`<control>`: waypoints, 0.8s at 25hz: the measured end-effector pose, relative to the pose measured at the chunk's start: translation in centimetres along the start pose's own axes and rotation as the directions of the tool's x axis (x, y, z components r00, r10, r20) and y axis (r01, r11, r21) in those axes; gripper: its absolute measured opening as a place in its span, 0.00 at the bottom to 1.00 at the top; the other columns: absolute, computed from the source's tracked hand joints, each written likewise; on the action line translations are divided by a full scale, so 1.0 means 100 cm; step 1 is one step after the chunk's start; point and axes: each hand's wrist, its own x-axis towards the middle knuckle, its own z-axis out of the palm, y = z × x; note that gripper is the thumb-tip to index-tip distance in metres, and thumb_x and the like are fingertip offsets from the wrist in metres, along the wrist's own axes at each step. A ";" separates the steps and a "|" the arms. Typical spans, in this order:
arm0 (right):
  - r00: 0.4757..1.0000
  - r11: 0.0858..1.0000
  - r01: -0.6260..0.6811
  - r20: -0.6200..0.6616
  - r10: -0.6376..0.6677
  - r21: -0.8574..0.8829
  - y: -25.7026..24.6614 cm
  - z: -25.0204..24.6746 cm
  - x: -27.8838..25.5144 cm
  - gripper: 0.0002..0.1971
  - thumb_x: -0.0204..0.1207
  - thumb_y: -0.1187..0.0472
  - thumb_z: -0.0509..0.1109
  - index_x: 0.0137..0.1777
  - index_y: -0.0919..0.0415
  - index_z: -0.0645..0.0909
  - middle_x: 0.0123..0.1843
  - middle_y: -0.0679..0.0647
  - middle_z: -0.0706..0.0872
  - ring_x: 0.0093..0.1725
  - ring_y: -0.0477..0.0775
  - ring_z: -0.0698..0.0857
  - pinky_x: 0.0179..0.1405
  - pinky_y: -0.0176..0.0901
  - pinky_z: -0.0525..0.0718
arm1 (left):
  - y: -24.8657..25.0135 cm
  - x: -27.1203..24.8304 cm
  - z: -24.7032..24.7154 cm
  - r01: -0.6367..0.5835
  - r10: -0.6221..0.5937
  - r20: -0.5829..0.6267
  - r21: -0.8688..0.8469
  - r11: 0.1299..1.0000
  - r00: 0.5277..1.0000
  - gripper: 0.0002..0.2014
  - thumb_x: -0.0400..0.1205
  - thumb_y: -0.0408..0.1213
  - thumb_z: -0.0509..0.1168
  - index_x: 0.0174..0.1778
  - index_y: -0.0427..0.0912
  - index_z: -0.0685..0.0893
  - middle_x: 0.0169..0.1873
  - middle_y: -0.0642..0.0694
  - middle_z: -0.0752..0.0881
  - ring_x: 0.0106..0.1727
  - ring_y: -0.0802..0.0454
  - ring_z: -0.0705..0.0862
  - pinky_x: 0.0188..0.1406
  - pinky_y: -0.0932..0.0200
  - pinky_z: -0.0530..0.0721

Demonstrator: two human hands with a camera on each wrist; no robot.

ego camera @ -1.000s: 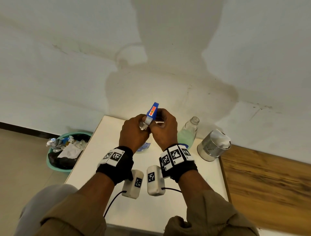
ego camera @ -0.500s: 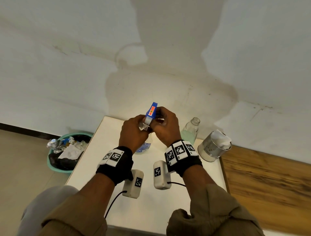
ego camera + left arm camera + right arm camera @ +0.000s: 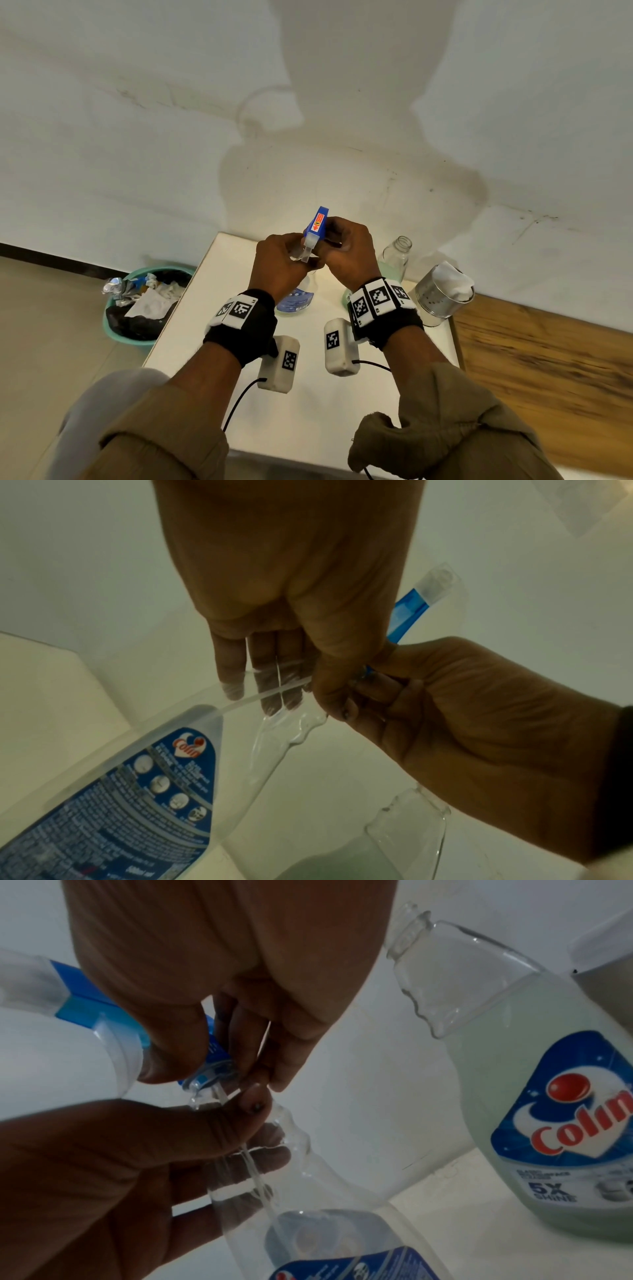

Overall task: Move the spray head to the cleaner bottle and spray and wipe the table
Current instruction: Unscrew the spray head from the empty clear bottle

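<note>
The blue and white spray head [image 3: 317,228] sits tilted at the mouth of a clear, empty bottle [image 3: 294,298], held above the white table [image 3: 308,411]. My left hand [image 3: 281,263] grips that bottle's neck [image 3: 291,723]. My right hand [image 3: 346,253] pinches the spray head's blue collar [image 3: 209,1066]. The thin dip tube [image 3: 253,1172] runs down inside the empty bottle [image 3: 308,1218]. The cleaner bottle [image 3: 395,260], part full of pale green liquid, stands uncapped just right of my hands, with its open neck [image 3: 411,934] free.
A metal can [image 3: 443,298] with a white cloth stuffed in it stands at the table's far right corner. A green bin [image 3: 144,305] full of rubbish sits on the floor to the left. A wall rises close behind the table.
My right wrist has swung to the right and turned while its fingers stay on the spray head's collar. The left hand and the empty bottle have hardly moved.
</note>
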 end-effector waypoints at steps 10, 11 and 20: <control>0.995 0.999 0.030 0.093 -0.026 -0.044 0.001 -0.008 0.003 0.18 0.73 0.64 0.78 0.63 0.66 0.87 0.55 0.61 0.93 0.55 0.56 0.91 0.61 0.55 0.88 | -0.001 0.001 -0.004 0.042 -0.041 0.035 -0.028 0.999 0.999 0.27 0.67 0.41 0.80 0.62 0.40 0.85 0.53 0.40 0.90 0.51 0.53 0.84 0.51 0.64 0.75; 0.995 0.999 0.026 0.092 -0.022 -0.043 0.002 -0.008 0.004 0.18 0.74 0.63 0.78 0.63 0.66 0.87 0.56 0.60 0.92 0.56 0.55 0.91 0.62 0.55 0.88 | -0.001 0.000 -0.003 0.038 -0.037 0.023 -0.025 0.999 0.999 0.27 0.67 0.41 0.80 0.63 0.40 0.85 0.54 0.41 0.90 0.50 0.55 0.84 0.50 0.67 0.74; 0.993 0.982 0.098 -0.085 -0.085 0.159 0.009 0.022 -0.020 0.24 0.67 0.45 0.69 0.60 0.55 0.84 0.50 0.47 0.90 0.50 0.40 0.88 0.52 0.31 0.87 | -0.008 -0.007 0.003 0.036 -0.040 -0.048 -0.073 0.997 0.998 0.23 0.71 0.40 0.78 0.62 0.45 0.85 0.47 0.53 0.88 0.47 0.61 0.83 0.46 0.75 0.76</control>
